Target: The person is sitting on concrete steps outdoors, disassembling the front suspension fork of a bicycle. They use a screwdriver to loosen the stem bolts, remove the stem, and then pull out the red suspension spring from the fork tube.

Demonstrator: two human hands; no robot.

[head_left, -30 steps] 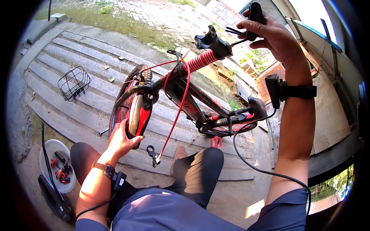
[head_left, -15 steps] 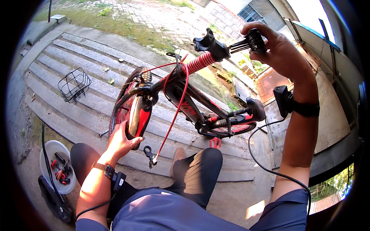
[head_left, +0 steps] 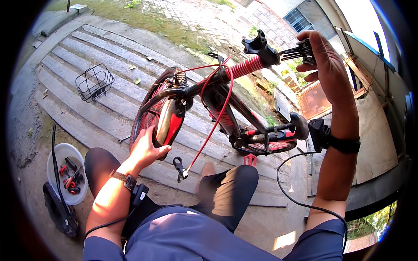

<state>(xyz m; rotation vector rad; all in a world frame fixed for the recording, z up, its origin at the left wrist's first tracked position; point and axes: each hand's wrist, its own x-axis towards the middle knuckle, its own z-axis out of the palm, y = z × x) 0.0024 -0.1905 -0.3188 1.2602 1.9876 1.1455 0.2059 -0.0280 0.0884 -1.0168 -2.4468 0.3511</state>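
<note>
two bare hands at a bicycle [head_left: 223, 114], head view; the bicycle occupies mid-scene, between them. left hand [head_left: 146, 148], near left: half-curled, thumb and fingers clasping the near end of the front fender [head_left: 171, 122]. right hand [head_left: 327, 61], far right: loosely closed about a black folding hex-key tool [head_left: 308, 52], keys pointing left to the stem [head_left: 264, 48]; whether one is seated cannot be told.

Grey slabs [head_left: 114, 56] stripe the ground [head_left: 257, 224]; sunlit brick paving [head_left: 178, 16] lies beyond; barred window [head_left: 297, 19], upper right.
</note>
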